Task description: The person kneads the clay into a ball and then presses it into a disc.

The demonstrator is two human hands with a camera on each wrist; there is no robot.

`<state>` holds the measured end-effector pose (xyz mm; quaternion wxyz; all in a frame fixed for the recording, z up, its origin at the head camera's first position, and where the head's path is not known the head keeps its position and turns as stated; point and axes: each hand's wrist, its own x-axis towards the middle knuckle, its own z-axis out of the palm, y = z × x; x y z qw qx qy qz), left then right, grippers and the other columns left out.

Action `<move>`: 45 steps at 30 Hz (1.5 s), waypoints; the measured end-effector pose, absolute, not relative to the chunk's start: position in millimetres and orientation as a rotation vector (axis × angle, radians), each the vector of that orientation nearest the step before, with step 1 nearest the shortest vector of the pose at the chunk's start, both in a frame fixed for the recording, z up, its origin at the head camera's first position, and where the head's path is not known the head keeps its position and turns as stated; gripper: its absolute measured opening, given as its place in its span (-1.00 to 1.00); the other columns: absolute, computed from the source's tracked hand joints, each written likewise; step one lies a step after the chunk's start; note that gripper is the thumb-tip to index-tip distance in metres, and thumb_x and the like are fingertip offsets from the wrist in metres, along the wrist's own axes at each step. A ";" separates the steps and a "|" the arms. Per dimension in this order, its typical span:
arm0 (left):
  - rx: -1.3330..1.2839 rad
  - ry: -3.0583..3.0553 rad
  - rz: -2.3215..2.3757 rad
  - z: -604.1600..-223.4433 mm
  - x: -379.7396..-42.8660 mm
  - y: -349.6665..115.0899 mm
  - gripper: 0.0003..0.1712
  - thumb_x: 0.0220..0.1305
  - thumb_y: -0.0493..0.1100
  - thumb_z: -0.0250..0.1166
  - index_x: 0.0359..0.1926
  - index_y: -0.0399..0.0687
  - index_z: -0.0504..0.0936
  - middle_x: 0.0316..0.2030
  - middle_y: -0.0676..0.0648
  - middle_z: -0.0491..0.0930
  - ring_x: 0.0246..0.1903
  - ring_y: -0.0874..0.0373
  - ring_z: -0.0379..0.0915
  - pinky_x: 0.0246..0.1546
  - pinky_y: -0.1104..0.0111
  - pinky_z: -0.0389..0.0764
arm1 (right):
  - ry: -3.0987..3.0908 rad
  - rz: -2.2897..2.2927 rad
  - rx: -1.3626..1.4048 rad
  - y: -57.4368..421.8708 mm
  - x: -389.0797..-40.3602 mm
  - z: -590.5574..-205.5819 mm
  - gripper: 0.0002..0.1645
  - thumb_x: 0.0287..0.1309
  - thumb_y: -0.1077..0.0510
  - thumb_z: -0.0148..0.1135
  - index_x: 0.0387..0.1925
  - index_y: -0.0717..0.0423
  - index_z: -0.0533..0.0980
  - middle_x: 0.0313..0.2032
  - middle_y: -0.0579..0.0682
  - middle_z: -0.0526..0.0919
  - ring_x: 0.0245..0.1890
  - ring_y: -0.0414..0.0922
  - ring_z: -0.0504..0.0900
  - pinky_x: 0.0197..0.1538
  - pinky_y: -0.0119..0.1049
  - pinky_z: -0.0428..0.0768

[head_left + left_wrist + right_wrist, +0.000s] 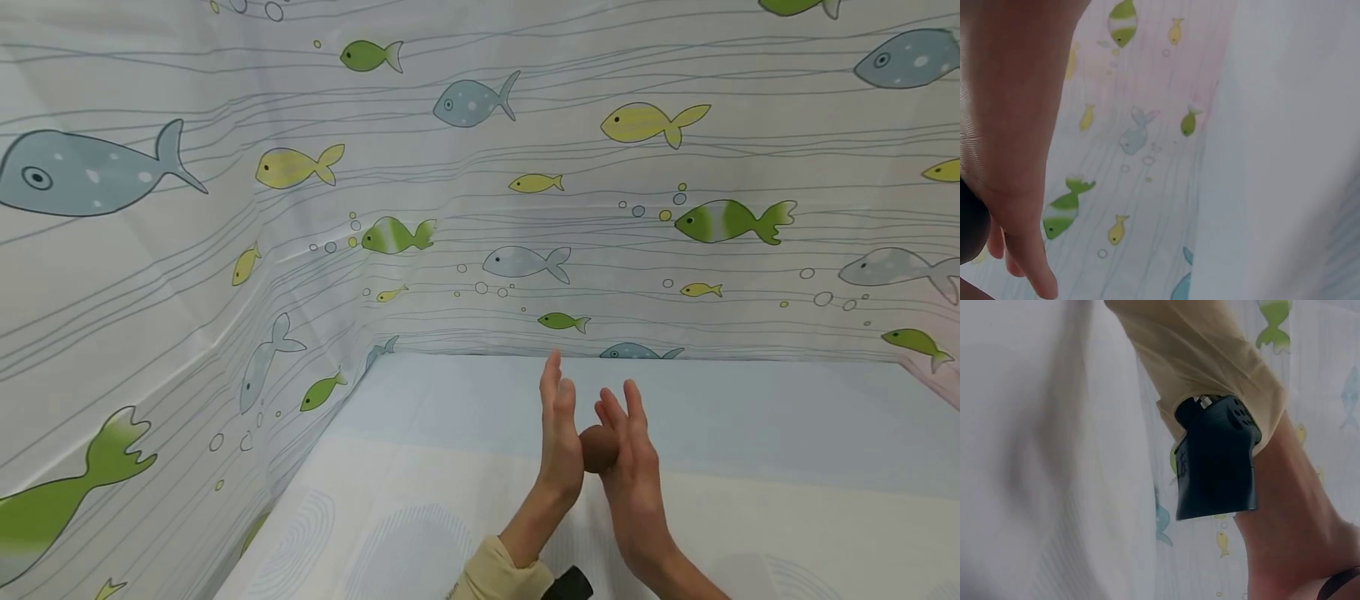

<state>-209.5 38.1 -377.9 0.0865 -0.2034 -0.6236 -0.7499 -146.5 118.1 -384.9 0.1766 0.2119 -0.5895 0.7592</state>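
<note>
A round brown ball [599,449] is pressed between the two palms, above the bed-like surface. My left hand [561,446] touches it from the left, fingers straight and pointing up and away. From the other side my right hand [636,471] presses against it, its fingers extended too. In the left wrist view the right hand [1013,175] runs down the left side, and the ball [971,225] shows dark at the edge. The right wrist view has the left wrist [1291,500] with a slice of the ball [1341,586] in the bottom corner.
A pale blue and white patterned sheet [450,475] lies beneath the hands. Fish-print fabric walls [465,183] stand at the back and sides. On the left wrist, below a beige sleeve [1197,350], sits a black camera [1219,462].
</note>
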 end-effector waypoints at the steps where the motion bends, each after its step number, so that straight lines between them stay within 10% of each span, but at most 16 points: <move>1: -0.607 -1.860 -2.237 -378.9 -209.6 38.6 -0.29 0.47 0.21 -0.28 0.56 0.18 -0.06 0.54 0.02 -0.09 0.50 0.01 -0.15 0.40 -0.24 -0.11 | -1.667 2.145 0.607 119.1 -146.6 -384.5 -0.34 0.58 0.11 -0.52 0.58 -0.18 -0.33 0.54 -0.11 -0.06 0.47 -0.27 0.01 0.25 -0.53 0.30; 7: -0.623 -1.912 -2.262 -386.9 -202.8 47.8 -0.30 0.46 0.24 -0.28 0.54 0.23 -0.03 0.52 0.13 -0.06 0.50 0.10 -0.15 0.40 -0.18 -0.09 | -1.668 2.208 0.505 127.1 -147.8 -378.2 -0.34 0.56 -0.05 -0.56 0.57 -0.26 -0.36 0.56 -0.06 -0.17 0.53 -0.11 -0.13 0.33 -0.45 0.22; 13: -0.763 -2.039 -2.265 -395.1 -185.7 62.5 -0.32 0.43 0.27 -0.28 0.52 0.37 -0.07 0.50 0.20 -0.07 0.47 0.12 -0.07 0.37 -0.10 0.07 | -1.641 2.333 0.186 139.4 -156.2 -371.1 -0.26 0.43 -0.34 -0.49 0.55 -0.46 -0.33 0.58 -0.10 -0.25 0.56 -0.02 -0.25 0.50 0.13 -0.23; 37: -0.850 -2.137 -2.215 -381.7 -173.8 62.1 -0.34 0.41 0.35 -0.33 0.49 0.58 -0.11 0.48 0.38 -0.12 0.41 0.24 0.12 0.37 -0.13 0.02 | -1.613 2.356 -0.031 158.4 -172.4 -370.4 -0.20 0.40 -0.38 -0.34 0.55 -0.44 -0.28 0.57 -0.17 -0.23 0.56 -0.07 -0.16 0.53 -0.01 -0.18; 45: -0.849 -2.085 -2.210 -381.0 -175.9 60.1 -0.31 0.45 0.29 -0.35 0.53 0.38 -0.08 0.51 0.24 -0.10 0.50 0.17 -0.15 0.39 -0.17 -0.04 | -1.721 2.336 0.088 145.2 -166.7 -373.7 -0.23 0.44 -0.36 -0.44 0.57 -0.37 -0.28 0.58 -0.12 -0.20 0.55 0.03 -0.15 0.48 0.21 -0.18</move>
